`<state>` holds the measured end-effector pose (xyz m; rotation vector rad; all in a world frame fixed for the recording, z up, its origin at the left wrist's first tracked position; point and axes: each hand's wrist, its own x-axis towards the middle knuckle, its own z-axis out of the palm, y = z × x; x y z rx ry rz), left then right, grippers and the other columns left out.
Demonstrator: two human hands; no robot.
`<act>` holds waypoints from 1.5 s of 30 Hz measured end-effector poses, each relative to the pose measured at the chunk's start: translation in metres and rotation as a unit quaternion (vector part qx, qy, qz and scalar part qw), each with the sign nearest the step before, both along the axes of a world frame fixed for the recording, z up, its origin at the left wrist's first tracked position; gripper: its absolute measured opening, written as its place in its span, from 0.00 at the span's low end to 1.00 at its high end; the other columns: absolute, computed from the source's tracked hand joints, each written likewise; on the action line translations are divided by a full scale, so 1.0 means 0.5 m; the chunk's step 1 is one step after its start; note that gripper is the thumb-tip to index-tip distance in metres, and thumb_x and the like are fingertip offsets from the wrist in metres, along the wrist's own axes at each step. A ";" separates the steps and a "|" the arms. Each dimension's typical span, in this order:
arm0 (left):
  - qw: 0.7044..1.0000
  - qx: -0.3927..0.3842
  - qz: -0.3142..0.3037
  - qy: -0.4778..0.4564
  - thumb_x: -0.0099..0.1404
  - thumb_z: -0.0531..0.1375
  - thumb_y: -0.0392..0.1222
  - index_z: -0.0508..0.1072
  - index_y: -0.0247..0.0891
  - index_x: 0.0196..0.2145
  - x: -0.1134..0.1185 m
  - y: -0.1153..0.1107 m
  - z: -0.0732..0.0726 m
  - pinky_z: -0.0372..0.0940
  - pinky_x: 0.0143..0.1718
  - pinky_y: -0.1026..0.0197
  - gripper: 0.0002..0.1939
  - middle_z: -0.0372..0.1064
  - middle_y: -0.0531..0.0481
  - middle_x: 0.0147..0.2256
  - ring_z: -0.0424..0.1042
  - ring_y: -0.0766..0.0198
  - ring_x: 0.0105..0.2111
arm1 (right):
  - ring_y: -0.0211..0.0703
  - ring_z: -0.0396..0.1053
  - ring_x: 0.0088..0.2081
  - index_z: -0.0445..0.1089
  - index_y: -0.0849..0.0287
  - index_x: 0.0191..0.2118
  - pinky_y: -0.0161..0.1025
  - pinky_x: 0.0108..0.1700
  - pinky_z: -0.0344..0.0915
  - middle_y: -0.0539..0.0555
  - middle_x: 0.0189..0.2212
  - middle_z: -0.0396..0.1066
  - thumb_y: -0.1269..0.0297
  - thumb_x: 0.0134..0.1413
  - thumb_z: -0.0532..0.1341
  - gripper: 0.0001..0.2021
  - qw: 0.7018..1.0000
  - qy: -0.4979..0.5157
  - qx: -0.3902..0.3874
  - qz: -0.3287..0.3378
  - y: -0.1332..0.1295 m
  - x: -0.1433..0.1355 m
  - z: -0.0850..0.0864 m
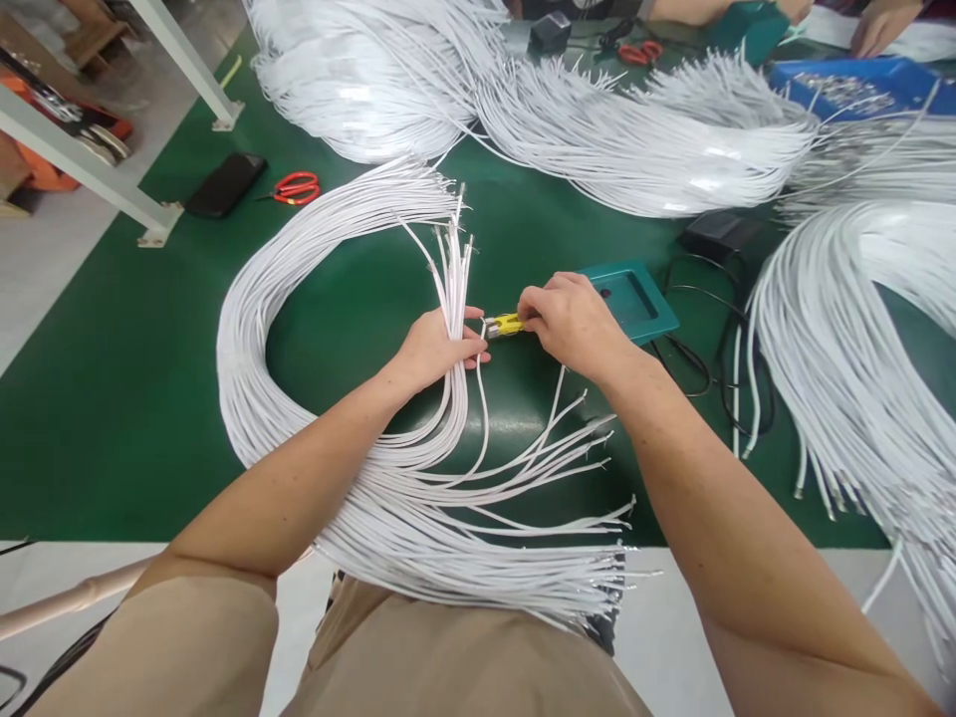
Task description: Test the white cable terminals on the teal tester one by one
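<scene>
1. Your left hand (429, 351) clasps slim white cables (453, 284) at the curved bundle's (250, 329) opening.
2. Your right hand (572, 324) grips a yellow, metal-tipped tool (509, 324) at one cable's end.
3. Green tabletop (112, 398) stretches left, its near edge under the bundle.

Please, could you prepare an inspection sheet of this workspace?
Surface: green tabletop.
Job's things: curved bundle of white cables; yellow tool with metal tip.
Clutter: red-handled scissors, black phone-like object, teal tray.
Hands: left hand grips several white cables; right hand holds the yellow tool, its tip close to one cable end.
Cables: more white bundles at far side and right; black cords near the teal tray.
Surroundings: white posts at left, another person's hand opposite.
</scene>
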<state>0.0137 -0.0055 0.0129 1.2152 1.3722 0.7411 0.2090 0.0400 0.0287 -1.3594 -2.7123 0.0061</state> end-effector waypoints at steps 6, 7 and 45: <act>0.999 0.005 0.010 0.046 0.50 0.63 0.34 0.71 0.33 0.49 0.002 0.004 -0.008 0.70 0.32 0.63 0.25 0.77 0.48 0.29 0.75 0.64 0.24 | 0.47 0.63 0.35 0.71 0.60 0.33 0.42 0.46 0.56 0.57 0.27 0.71 0.74 0.51 0.55 0.09 1.000 0.010 -0.003 -0.010 0.002 -0.003 -0.003; 0.998 0.011 0.005 0.053 0.51 0.63 0.35 0.71 0.33 0.48 0.001 0.005 -0.012 0.70 0.32 0.62 0.25 0.77 0.48 0.28 0.76 0.64 0.24 | 0.47 0.63 0.35 0.71 0.60 0.33 0.43 0.46 0.56 0.57 0.27 0.71 0.74 0.51 0.55 0.09 1.000 0.012 -0.004 -0.011 0.002 -0.003 -0.002; 0.976 -0.050 0.019 -0.211 0.53 0.65 0.44 0.69 0.34 0.22 -0.016 -0.035 0.031 0.61 0.25 0.67 0.12 0.61 0.53 0.23 0.62 0.71 0.23 | 0.47 0.64 0.35 0.69 0.64 0.31 0.47 0.47 0.58 0.58 0.29 0.68 0.77 0.59 0.48 0.13 0.985 0.122 0.051 0.110 -0.307 -0.102 -0.013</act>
